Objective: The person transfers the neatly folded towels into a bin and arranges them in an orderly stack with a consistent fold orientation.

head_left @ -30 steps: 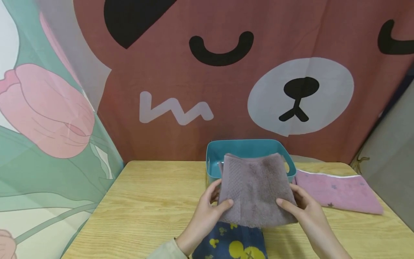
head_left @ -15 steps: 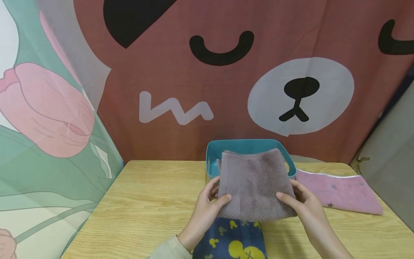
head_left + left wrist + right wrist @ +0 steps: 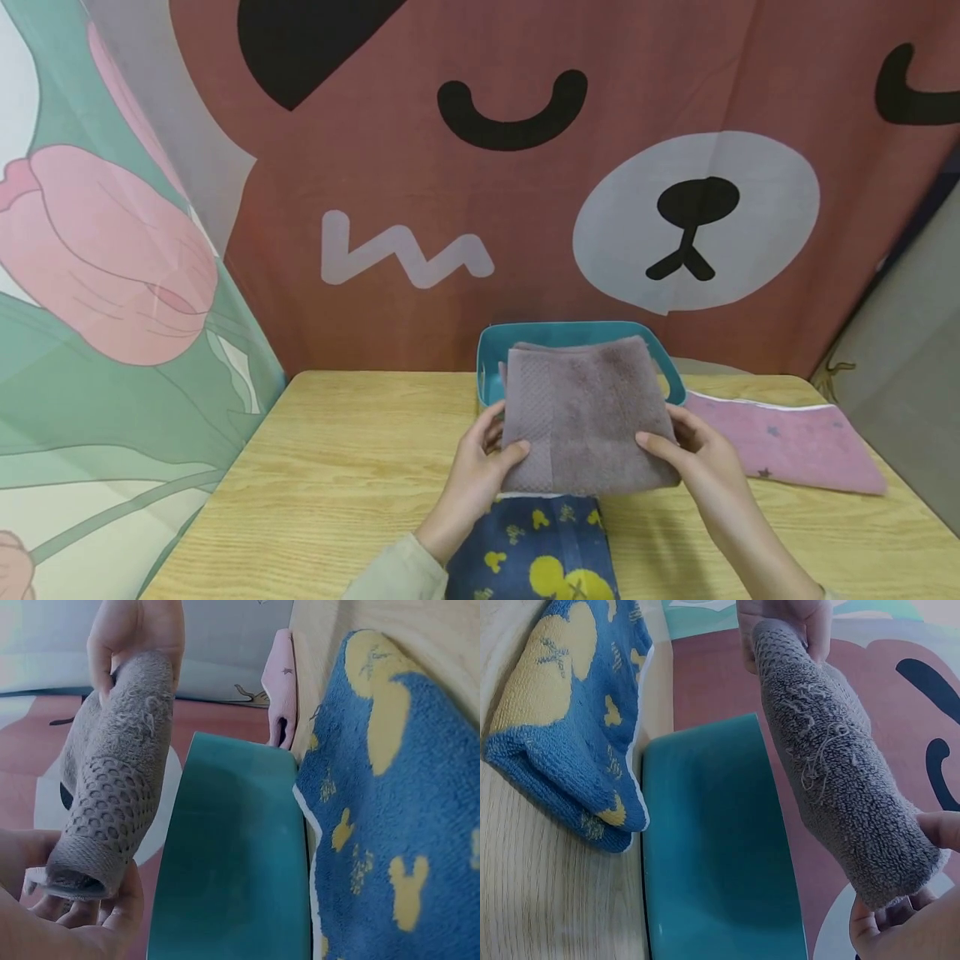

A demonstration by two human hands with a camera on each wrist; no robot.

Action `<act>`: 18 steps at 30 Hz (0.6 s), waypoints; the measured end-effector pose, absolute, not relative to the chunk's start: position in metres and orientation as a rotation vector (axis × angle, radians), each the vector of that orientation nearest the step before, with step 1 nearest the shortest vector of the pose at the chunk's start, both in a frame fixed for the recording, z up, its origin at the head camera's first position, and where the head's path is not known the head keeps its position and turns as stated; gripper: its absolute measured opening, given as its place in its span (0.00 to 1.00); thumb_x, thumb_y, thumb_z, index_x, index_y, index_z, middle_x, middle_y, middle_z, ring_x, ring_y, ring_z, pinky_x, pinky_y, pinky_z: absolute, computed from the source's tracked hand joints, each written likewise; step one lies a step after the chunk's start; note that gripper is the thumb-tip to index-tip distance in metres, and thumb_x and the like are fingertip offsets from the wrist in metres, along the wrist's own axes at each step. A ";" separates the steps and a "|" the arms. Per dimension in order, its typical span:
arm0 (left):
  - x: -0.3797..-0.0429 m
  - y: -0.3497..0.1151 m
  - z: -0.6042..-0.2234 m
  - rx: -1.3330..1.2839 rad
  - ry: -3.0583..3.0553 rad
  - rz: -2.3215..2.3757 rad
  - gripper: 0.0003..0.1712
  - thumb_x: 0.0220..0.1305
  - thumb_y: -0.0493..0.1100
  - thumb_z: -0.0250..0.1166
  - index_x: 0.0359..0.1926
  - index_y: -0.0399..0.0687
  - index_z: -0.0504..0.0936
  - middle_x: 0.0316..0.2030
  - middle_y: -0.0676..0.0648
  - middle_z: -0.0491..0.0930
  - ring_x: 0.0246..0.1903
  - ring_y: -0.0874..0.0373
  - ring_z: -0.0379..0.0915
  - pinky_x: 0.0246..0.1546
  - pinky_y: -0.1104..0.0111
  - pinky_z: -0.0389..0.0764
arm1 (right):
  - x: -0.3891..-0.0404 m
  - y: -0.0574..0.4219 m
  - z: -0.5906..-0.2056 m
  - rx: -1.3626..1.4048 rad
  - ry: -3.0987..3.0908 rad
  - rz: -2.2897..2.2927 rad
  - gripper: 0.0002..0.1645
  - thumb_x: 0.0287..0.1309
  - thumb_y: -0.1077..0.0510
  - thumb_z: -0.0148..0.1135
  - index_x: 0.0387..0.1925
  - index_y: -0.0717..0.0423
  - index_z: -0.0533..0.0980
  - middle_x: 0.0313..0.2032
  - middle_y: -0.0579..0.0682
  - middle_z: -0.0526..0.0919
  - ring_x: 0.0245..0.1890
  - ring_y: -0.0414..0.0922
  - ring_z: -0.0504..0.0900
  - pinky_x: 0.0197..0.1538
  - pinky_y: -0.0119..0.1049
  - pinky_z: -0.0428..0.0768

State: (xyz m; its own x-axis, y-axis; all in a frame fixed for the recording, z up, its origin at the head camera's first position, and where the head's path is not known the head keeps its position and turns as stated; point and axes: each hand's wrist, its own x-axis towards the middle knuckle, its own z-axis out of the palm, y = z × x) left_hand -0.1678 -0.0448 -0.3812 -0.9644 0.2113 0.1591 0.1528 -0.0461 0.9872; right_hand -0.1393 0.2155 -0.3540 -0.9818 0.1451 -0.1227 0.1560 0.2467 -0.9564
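A folded grey-mauve towel (image 3: pixel 592 417) is held up in front of a teal basket (image 3: pixel 495 342), hiding much of it in the head view. My left hand (image 3: pixel 480 467) grips its left edge, thumb on the near face and fingers behind. At the right edge my right hand (image 3: pixel 697 454) pinches it the same way. Both wrist views show the towel's thick folded edge, with a honeycomb-woven band (image 3: pixel 112 802) and loose threads (image 3: pixel 821 761). Below the towel lies a navy towel with yellow figures (image 3: pixel 536 550), folded on the table.
A pink folded towel with grey stars (image 3: pixel 802 442) lies right of the basket on the wooden table (image 3: pixel 322 483). Behind the table hangs a reddish-brown curtain with a bear face (image 3: pixel 390 167). A flower-print cloth (image 3: pixel 112 258) hangs at the left.
Both hands have raised the grey-mauve towel slightly and shifted it a little left, over more of the basket. More of the navy towel shows beneath it.
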 end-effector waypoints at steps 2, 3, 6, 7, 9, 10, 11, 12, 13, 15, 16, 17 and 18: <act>-0.170 -0.045 -0.381 0.417 2.167 2.190 0.33 0.67 0.35 0.63 0.71 0.38 0.64 0.58 0.36 0.76 0.54 0.46 0.74 0.48 0.59 0.79 | -0.142 0.216 -0.354 0.294 2.475 -1.905 0.47 0.63 0.46 0.67 0.75 0.56 0.57 0.69 0.58 0.64 0.61 0.47 0.69 0.48 0.29 0.77; -0.171 -0.045 -0.381 0.417 2.177 2.183 0.33 0.67 0.35 0.63 0.71 0.38 0.64 0.58 0.36 0.76 0.54 0.45 0.74 0.49 0.58 0.79 | -0.143 0.216 -0.354 0.290 2.481 -1.905 0.46 0.63 0.46 0.67 0.74 0.56 0.57 0.69 0.58 0.64 0.59 0.45 0.71 0.48 0.30 0.77; -0.174 -0.045 -0.379 0.405 2.187 2.168 0.33 0.68 0.35 0.62 0.71 0.40 0.64 0.58 0.36 0.76 0.54 0.46 0.74 0.48 0.58 0.80 | -0.146 0.216 -0.353 0.273 2.503 -1.907 0.45 0.62 0.46 0.67 0.73 0.56 0.59 0.67 0.57 0.66 0.53 0.38 0.73 0.47 0.30 0.78; -0.175 -0.045 -0.379 0.405 2.191 2.166 0.33 0.68 0.35 0.62 0.71 0.40 0.64 0.58 0.36 0.77 0.54 0.46 0.75 0.47 0.59 0.80 | -0.147 0.216 -0.353 0.268 2.511 -1.909 0.44 0.63 0.46 0.67 0.72 0.57 0.60 0.67 0.57 0.67 0.51 0.36 0.73 0.47 0.30 0.78; -0.177 -0.045 -0.377 0.404 2.198 2.164 0.33 0.67 0.35 0.63 0.71 0.40 0.65 0.57 0.36 0.77 0.52 0.47 0.75 0.45 0.60 0.81 | -0.149 0.216 -0.352 0.255 2.530 -1.904 0.43 0.62 0.46 0.67 0.72 0.57 0.61 0.66 0.57 0.67 0.51 0.36 0.73 0.46 0.30 0.78; -0.178 -0.045 -0.377 0.405 2.203 2.163 0.33 0.67 0.35 0.63 0.71 0.40 0.65 0.56 0.36 0.78 0.52 0.47 0.76 0.44 0.61 0.81 | -0.150 0.216 -0.351 0.247 2.538 -1.902 0.43 0.62 0.45 0.67 0.71 0.57 0.61 0.66 0.57 0.67 0.51 0.37 0.73 0.46 0.30 0.78; -0.179 -0.045 -0.376 0.409 2.208 2.163 0.33 0.67 0.35 0.63 0.71 0.40 0.65 0.56 0.36 0.78 0.51 0.47 0.76 0.43 0.61 0.81 | -0.151 0.216 -0.350 0.241 2.545 -1.896 0.43 0.62 0.45 0.67 0.71 0.57 0.61 0.66 0.57 0.68 0.52 0.38 0.73 0.46 0.30 0.78; -0.180 -0.045 -0.376 0.414 2.213 2.164 0.33 0.67 0.35 0.63 0.71 0.39 0.65 0.55 0.35 0.78 0.51 0.47 0.76 0.43 0.61 0.81 | -0.152 0.216 -0.350 0.230 2.560 -1.890 0.43 0.62 0.45 0.67 0.71 0.58 0.62 0.65 0.58 0.68 0.52 0.40 0.73 0.46 0.30 0.78; -0.181 -0.046 -0.376 0.419 2.219 2.165 0.33 0.67 0.34 0.63 0.71 0.39 0.65 0.55 0.35 0.78 0.50 0.47 0.76 0.42 0.61 0.81 | -0.153 0.215 -0.349 0.220 2.569 -1.890 0.42 0.63 0.45 0.67 0.71 0.58 0.62 0.65 0.58 0.68 0.52 0.40 0.73 0.46 0.31 0.78; -0.184 -0.045 -0.375 0.429 2.230 2.168 0.33 0.66 0.34 0.63 0.70 0.37 0.65 0.54 0.34 0.78 0.49 0.46 0.77 0.42 0.61 0.82 | -0.155 0.215 -0.348 0.200 2.590 -1.883 0.42 0.63 0.46 0.66 0.71 0.59 0.62 0.64 0.58 0.69 0.51 0.40 0.74 0.46 0.31 0.78; -0.185 -0.045 -0.375 0.429 2.238 2.165 0.33 0.66 0.33 0.63 0.70 0.37 0.65 0.54 0.34 0.79 0.49 0.46 0.77 0.42 0.61 0.82 | -0.155 0.215 -0.348 0.190 2.599 -1.879 0.41 0.64 0.46 0.66 0.71 0.59 0.63 0.64 0.58 0.69 0.50 0.39 0.74 0.46 0.31 0.78; -0.186 -0.045 -0.375 0.429 2.246 2.164 0.33 0.66 0.33 0.63 0.70 0.36 0.65 0.54 0.34 0.79 0.49 0.47 0.77 0.42 0.61 0.81 | -0.156 0.216 -0.348 0.183 2.606 -1.874 0.41 0.64 0.46 0.65 0.70 0.59 0.63 0.64 0.58 0.69 0.50 0.39 0.74 0.46 0.31 0.78; -0.187 -0.044 -0.375 0.427 2.256 2.160 0.33 0.65 0.33 0.64 0.70 0.36 0.65 0.53 0.34 0.79 0.48 0.47 0.77 0.42 0.62 0.81 | -0.157 0.216 -0.348 0.174 2.613 -1.872 0.40 0.64 0.47 0.65 0.70 0.59 0.63 0.63 0.58 0.70 0.50 0.39 0.74 0.46 0.31 0.78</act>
State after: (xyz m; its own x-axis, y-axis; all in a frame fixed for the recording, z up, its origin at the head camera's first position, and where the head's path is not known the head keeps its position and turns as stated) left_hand -0.1871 -0.0441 -0.3746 -0.9632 0.1867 0.1931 0.2011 0.0244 0.9793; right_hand -0.1568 0.2158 -0.3478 -0.9911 0.1330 0.0001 0.0426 0.3186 -0.9469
